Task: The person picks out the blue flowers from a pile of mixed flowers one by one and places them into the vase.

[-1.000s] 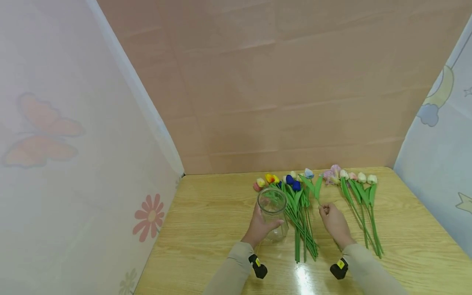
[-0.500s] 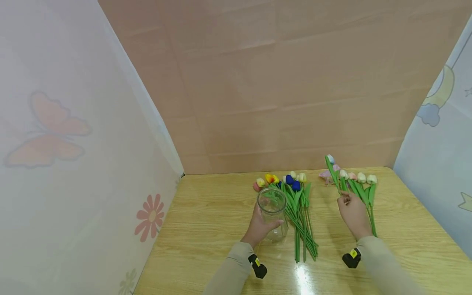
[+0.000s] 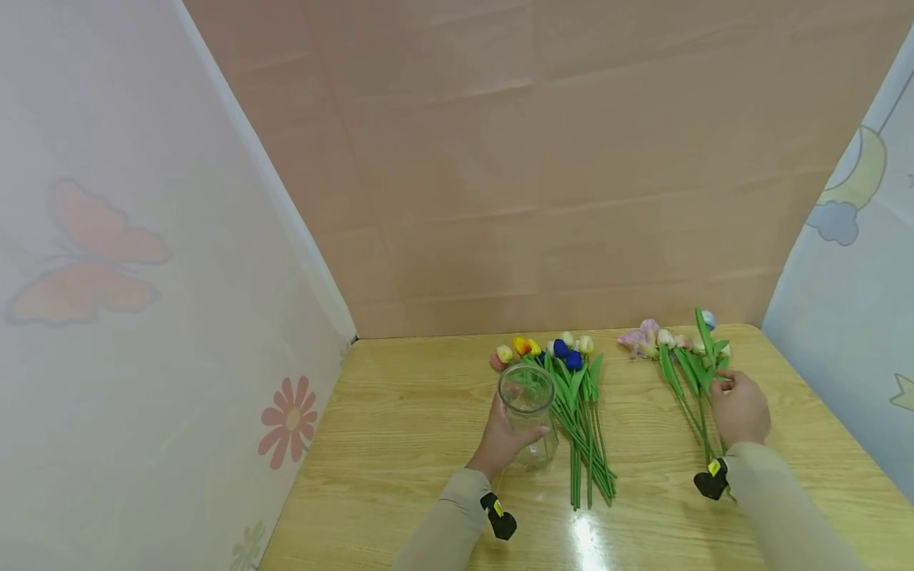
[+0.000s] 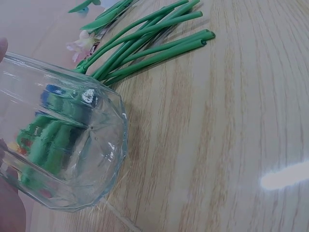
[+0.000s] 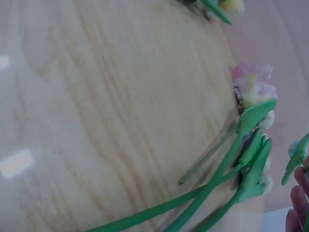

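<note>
My left hand [image 3: 501, 438] grips a clear glass vase [image 3: 537, 454] standing on the table, thumb across its front and the other fingers mostly hidden behind it. In the left wrist view, green stems and blurred colours show through the faceted glass [image 4: 104, 159]. My right hand [image 3: 741, 408] pinches the stem of a light blue tulip [image 3: 708, 319] and holds it above the right-hand group of flowers. That group has white tulips [image 3: 666, 338] and a pale purple flower [image 3: 640, 339]. In the right wrist view, only fingertips [image 5: 298, 195] and part of the blue tulip appear at the edge.
Right beside the vase lies a bunch of tulips with blue blooms [image 3: 574, 360], plus yellow, red and white ones, stems [image 3: 593, 464] pointing toward me. The wooden table [image 3: 400, 444] is bordered by a tan backdrop [image 3: 457, 198] and patterned side curtains.
My right hand has lifted the light blue tulip away from the middle bunch and carried it right, over the right-hand group. The left hand and vase have stayed put.
</note>
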Demonstrator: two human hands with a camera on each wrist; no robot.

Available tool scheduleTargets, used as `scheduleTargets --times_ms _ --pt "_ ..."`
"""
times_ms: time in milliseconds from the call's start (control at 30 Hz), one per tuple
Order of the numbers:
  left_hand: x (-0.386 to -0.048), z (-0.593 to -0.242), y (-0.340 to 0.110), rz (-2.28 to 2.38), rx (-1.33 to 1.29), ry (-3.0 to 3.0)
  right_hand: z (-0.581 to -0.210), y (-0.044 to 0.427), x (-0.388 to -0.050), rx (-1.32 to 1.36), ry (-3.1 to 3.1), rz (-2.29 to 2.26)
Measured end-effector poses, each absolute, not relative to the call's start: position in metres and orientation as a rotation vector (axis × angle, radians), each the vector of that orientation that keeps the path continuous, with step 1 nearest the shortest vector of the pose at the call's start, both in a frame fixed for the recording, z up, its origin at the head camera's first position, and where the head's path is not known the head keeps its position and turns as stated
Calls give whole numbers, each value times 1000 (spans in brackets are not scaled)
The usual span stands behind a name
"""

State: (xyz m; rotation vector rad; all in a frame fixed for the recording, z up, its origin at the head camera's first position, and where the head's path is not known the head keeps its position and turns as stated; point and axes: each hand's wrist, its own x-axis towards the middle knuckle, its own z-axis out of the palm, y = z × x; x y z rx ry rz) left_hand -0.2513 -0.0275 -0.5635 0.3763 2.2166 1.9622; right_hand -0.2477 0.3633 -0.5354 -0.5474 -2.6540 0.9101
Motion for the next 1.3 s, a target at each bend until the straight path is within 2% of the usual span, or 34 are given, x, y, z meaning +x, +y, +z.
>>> scheduleTargets --times_ms 367,767,967,1300 --pt "-252 -565 -28 1965 451 2248 -572 376 -242 -584 -2818 955" --pt "-251 -564 -27 1982 403 2217 -570 371 -242 -602 -2797 931" --pt "-253 -565 -27 2000 405 2198 -554 345 -254 -555 -2673 925" --pt "-255 -569 -28 2010 459 2210 -542 274 -266 -122 -2875 1094"
